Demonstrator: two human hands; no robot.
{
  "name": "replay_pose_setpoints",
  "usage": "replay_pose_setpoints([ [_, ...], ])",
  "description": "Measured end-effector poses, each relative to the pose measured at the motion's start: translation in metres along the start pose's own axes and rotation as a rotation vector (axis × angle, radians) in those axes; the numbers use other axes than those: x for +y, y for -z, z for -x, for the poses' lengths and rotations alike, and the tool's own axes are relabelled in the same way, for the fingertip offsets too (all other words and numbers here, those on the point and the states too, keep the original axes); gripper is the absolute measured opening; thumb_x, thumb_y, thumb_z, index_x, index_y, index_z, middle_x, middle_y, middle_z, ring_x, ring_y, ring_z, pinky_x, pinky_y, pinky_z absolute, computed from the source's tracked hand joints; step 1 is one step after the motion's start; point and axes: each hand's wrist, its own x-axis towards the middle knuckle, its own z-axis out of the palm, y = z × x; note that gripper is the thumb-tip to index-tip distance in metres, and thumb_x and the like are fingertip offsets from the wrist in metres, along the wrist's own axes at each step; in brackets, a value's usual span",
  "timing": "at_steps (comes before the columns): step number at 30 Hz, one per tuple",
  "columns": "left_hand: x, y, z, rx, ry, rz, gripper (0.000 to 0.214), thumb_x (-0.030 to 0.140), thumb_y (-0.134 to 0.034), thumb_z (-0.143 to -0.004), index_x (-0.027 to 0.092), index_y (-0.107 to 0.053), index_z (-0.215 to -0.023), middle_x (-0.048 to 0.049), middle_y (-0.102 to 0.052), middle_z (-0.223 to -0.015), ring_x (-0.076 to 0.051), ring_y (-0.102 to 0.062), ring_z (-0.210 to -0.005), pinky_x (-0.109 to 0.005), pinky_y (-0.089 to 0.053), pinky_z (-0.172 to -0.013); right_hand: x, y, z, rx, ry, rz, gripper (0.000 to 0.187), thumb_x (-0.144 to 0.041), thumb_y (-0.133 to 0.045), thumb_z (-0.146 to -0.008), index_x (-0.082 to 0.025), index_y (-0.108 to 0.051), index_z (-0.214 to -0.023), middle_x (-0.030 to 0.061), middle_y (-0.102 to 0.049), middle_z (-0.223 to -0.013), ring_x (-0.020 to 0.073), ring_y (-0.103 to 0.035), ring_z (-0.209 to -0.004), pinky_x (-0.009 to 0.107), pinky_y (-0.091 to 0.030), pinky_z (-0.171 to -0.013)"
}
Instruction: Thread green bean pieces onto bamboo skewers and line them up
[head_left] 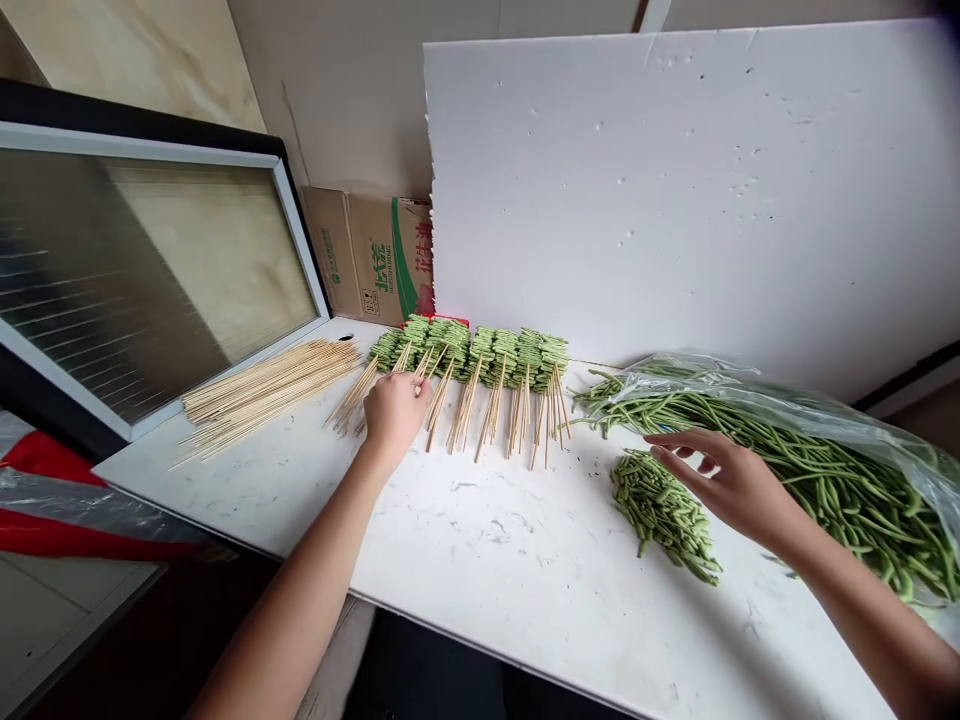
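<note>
My left hand (397, 415) is closed at the stick ends of the left-hand bean skewers, its fingers around a bamboo skewer (433, 362). The fingertips are partly hidden. Rows of skewered green bean pieces (495, 350) lie stacked along the back of the table, sticks pointing toward me. Over the far edge of a pile of cut green beans (667, 515) hovers my right hand (712, 475), fingers stretched and apart, with nothing seen in it. Long whole green beans (810, 465) lie in a clear plastic bag (750, 385) beyond and beside that hand.
Bare bamboo skewers (277, 385) lie in a heap at the left. A framed glass panel (157, 270) leans behind them, beside a cardboard box (367, 255). A white foam board (675, 190) stands along the back. The white table's (480, 560) front edge runs below my arms.
</note>
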Motion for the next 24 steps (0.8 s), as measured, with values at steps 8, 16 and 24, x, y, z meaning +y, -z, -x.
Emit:
replay_pose_setpoints([
  [8,0.027,-0.011,0.004,-0.078,-0.088,-0.163,0.033,0.031,-0.053,-0.104,0.017,-0.082,-0.099,-0.0164,-0.080,-0.102,-0.029,-0.076,-0.096,-0.035,-0.054,-0.083,-0.001,0.001,0.018,0.021,-0.009,-0.060,0.057,-0.073,-0.059,-0.094,-0.025,-0.083,-0.115,0.0132,-0.079,-0.116,0.0295,-0.071,-0.096,0.038,-0.058,-0.075],
  [16,0.033,-0.019,0.005,-0.115,-0.114,-0.248,0.040,0.027,-0.044,-0.107,0.012,-0.080,-0.101,-0.0204,-0.078,-0.101,-0.032,-0.077,-0.096,-0.038,-0.056,-0.084,0.006,0.006,0.033,0.004,-0.039,-0.079,0.056,-0.072,-0.061,-0.094,-0.026,-0.081,-0.118,0.0131,-0.078,-0.121,0.0293,-0.072,-0.098,0.036,-0.058,-0.072],
  [24,0.034,-0.021,0.010,-0.118,-0.133,-0.255,0.041,0.024,-0.041,-0.106,0.010,-0.080,-0.103,-0.0216,-0.078,-0.100,-0.034,-0.078,-0.096,-0.040,-0.056,-0.083,0.007,0.004,0.040,-0.022,-0.042,-0.078,0.050,-0.071,-0.059,-0.094,-0.031,-0.082,-0.115,0.0124,-0.079,-0.119,0.0314,-0.073,-0.090,0.041,-0.060,-0.066],
])
